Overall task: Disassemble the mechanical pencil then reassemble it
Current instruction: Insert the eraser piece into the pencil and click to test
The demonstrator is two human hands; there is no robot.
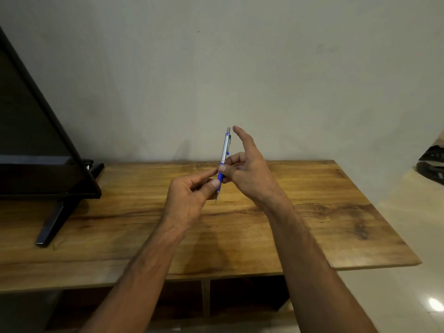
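Observation:
A mechanical pencil (pixel 225 148) with a silver barrel, blue grip and blue clip stands nearly upright above the wooden table (pixel 312 212), tip down. My left hand (pixel 189 198) pinches the blue grip between thumb and forefinger. My right hand (pixel 247 167) is just to the right of the pencil; its thumb and a curled finger hold the lower barrel, while its forefinger points straight up beside the pencil's top. The pencil looks whole, with its silver end cap in place.
A black television (pixel 36 145) on a slanted black foot (pixel 51 227) stands on the left part of the table. The pale wall (pixel 240 68) rises behind. A dark object (pixel 432 164) lies on the pale floor at the right edge. Open shelves (pixel 240 296) sit under the tabletop.

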